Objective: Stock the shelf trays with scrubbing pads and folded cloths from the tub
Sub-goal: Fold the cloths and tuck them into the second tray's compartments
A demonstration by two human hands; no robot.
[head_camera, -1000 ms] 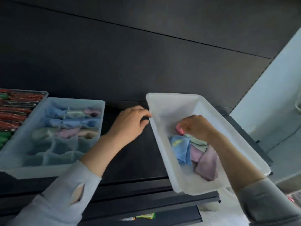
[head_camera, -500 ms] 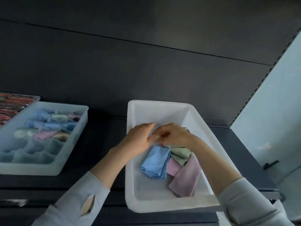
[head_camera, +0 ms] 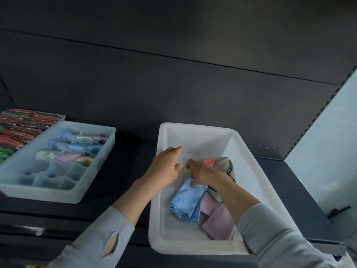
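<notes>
Dark shelf [head_camera: 123, 171] bears white tub [head_camera: 195, 132] of soft, folded pastel cloths [head_camera: 185, 202].

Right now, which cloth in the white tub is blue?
The blue cloth, folded on the tub's left side below the hands; the others are lilac, pink and beige.

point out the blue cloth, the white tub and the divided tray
blue cloth [head_camera: 186, 202], head view, middle of its folded top face
white tub [head_camera: 195, 126], head view, far rim
divided tray [head_camera: 41, 196], head view, near outer wall
</notes>
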